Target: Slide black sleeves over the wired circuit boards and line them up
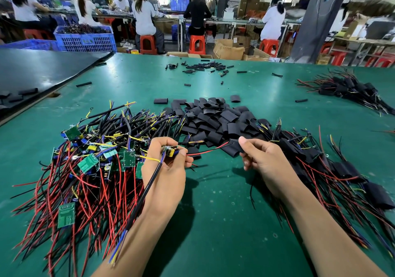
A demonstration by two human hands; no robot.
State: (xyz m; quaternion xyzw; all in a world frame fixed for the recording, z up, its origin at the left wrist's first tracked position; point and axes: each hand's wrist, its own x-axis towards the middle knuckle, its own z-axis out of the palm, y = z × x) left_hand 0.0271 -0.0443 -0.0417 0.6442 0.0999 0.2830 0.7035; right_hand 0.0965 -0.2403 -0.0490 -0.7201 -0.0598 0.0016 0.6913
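Pinching wired circuit board (171,151) in L hand (164,170) grip, R hand (263,159) grip clamped on black sleeve (234,148)

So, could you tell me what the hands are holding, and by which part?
The left hand pinches a wired circuit board by the board itself; the right hand pinches a black sleeve by its right end.

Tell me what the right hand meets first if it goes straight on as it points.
Probably the free end of the red wire, at the mouth of the black sleeve that the right hand pinches; then the left hand. Depth is unclear.
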